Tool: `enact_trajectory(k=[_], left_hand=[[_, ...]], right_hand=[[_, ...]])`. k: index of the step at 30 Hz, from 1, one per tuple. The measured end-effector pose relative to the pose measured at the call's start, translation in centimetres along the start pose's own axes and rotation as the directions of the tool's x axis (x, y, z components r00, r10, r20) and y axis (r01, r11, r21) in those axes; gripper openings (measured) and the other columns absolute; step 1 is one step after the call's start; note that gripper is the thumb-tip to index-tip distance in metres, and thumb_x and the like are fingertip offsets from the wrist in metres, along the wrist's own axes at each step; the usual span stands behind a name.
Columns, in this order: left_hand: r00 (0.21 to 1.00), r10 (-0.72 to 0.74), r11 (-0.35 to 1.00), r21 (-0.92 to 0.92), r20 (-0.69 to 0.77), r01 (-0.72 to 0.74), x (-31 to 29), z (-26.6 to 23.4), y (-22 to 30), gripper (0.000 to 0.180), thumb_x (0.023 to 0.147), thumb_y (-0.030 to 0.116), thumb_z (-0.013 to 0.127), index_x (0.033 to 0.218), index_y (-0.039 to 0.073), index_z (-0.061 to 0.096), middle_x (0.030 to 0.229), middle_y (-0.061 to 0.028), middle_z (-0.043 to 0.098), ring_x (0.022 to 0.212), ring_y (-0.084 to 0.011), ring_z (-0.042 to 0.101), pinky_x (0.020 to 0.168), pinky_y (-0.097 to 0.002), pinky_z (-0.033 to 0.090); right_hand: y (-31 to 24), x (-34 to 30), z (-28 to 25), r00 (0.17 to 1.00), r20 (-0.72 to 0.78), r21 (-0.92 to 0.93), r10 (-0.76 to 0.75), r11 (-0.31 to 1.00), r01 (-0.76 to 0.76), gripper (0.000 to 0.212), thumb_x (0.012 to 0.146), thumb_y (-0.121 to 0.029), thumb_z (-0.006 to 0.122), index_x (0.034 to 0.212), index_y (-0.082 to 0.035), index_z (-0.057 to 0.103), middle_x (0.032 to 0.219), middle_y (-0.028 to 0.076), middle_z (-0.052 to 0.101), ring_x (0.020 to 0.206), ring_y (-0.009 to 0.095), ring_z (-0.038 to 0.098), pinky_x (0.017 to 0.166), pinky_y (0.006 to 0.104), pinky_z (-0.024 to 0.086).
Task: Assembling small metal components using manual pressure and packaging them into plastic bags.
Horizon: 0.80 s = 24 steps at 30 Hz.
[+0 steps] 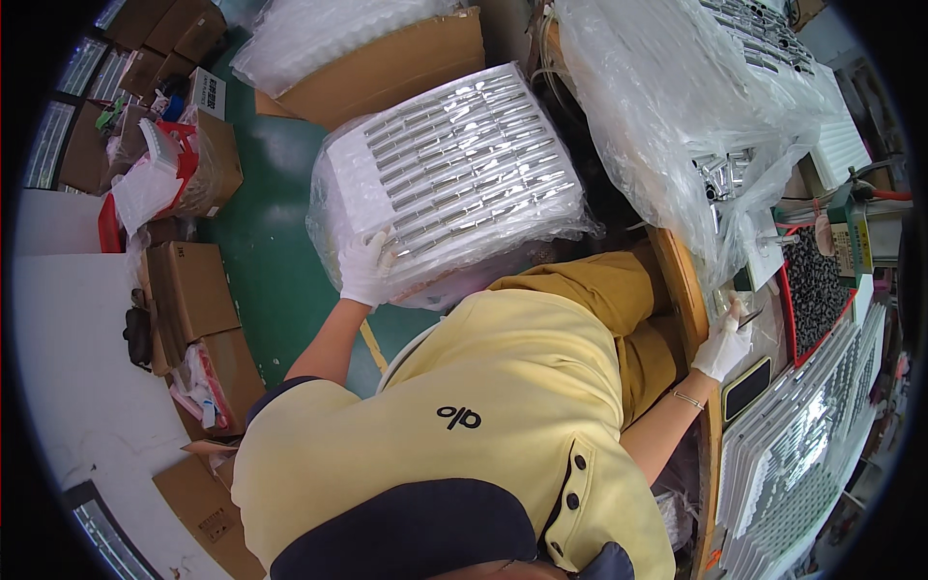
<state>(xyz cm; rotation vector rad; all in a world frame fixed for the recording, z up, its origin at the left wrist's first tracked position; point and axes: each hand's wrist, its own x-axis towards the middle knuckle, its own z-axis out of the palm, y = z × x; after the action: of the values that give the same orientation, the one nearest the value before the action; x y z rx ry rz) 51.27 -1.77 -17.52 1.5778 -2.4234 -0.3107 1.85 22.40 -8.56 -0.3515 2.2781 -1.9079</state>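
My left hand [365,272], in a white glove, rests at the near left corner of a white foam tray [360,184]. Its fingers are apart, and their tips are beside the end of the nearest of several shiny metal rods [474,159] lying in rows. Over at the workbench [709,425] on the right, my gloved right hand [723,346] pinches a thin dark pointed tool [752,316]; its exact kind is too small to make out. A dark-screened phone [746,389] lies just below that hand. Clear plastic wrap [324,208] surrounds the tray.
A red-rimmed tray [795,329] of small dark parts stands on the bench. Stacked white perforated trays [783,474] lie nearer, while plastic sheeting [638,106] covers metal parts at the back. Cardboard boxes [198,290] line the left side of the green floor [266,184].
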Motion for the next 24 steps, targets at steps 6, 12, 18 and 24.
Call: enact_trajectory(k=[6,12,18,24], left_hand=[[0.946,-0.127,0.955,-0.294,-0.298,0.036,-1.9,3.0,-0.8,0.048,0.09,0.011,0.047,0.137,0.002,0.041,0.133,-0.0206,0.049,0.12,-0.0341,0.048,0.102,-0.0384,0.037],[0.961,-0.234,0.944,-0.27,-0.148,0.189,-1.8,3.3,0.1,0.062,0.091,0.004,0.039,0.148,0.001,0.015,0.15,-0.0214,0.022,0.137,-0.036,0.023,0.114,-0.0387,0.014],[0.96,-0.22,0.959,-0.218,-0.174,0.18,-1.8,4.3,-0.6,0.063,0.088,0.001,0.041,0.147,0.0,0.017,0.147,-0.0208,0.026,0.136,-0.0354,0.026,0.114,-0.0384,0.017],[0.948,-0.281,0.935,-0.267,-0.152,0.234,-1.4,4.2,0.3,0.066,0.087,-0.001,0.044,0.147,0.0,0.016,0.146,-0.0217,0.028,0.134,-0.0354,0.029,0.113,-0.0382,0.018]], right_hand=[[-0.1,0.0,0.2,1.0,0.001,-0.009,-0.024,1.0,0.024,0.022,0.093,-0.024,0.059,0.101,-0.006,0.069,0.066,-0.009,0.048,0.052,0.001,0.031,0.046,0.019,0.02],[-0.1,-0.1,0.1,1.0,-0.007,0.02,-0.017,1.0,0.017,0.022,0.093,-0.024,0.059,0.101,-0.006,0.069,0.064,-0.009,0.046,0.051,0.001,0.031,0.045,0.0194,0.02],[-0.1,-0.3,0.3,1.0,-0.02,0.067,-0.007,0.998,0.009,0.021,0.093,-0.024,0.06,0.098,-0.006,0.068,0.064,-0.008,0.047,0.051,0.001,0.031,0.045,0.0193,0.019],[0.0,-0.2,-0.1,1.0,-0.017,0.058,-0.013,0.998,0.014,0.02,0.092,-0.023,0.061,0.099,-0.006,0.068,0.065,-0.008,0.048,0.051,0.001,0.031,0.045,0.0191,0.02]])
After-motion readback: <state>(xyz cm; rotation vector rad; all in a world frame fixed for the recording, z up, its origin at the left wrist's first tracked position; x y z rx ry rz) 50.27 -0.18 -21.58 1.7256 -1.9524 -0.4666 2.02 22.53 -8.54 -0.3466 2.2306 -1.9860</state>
